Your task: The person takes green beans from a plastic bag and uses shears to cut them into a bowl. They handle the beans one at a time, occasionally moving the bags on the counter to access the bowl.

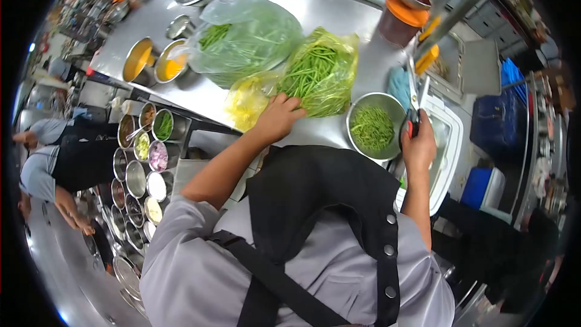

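Note:
My right hand (419,142) is closed on the handles of a pair of scissors (413,94), whose blades point away from me. Just left of it stands a metal bowl (353,122) holding cut green pieces (372,128). My left hand (279,118) rests at the near edge of an open yellowish plastic bag of long green beans (311,72); its fingers are bent, and what they hold, if anything, is hidden. Beside that hand lies a yellow plastic bag (248,100). Behind, a larger clear bag (254,36) holds more greens.
Two metal cups with orange contents (138,60) stand at the counter's left. An orange-lidded container (399,21) with a bowl on top is at back right. Ingredient tins (136,178) line the left. Co-workers' arms (69,206) show at far left. A white tub (445,145) is right.

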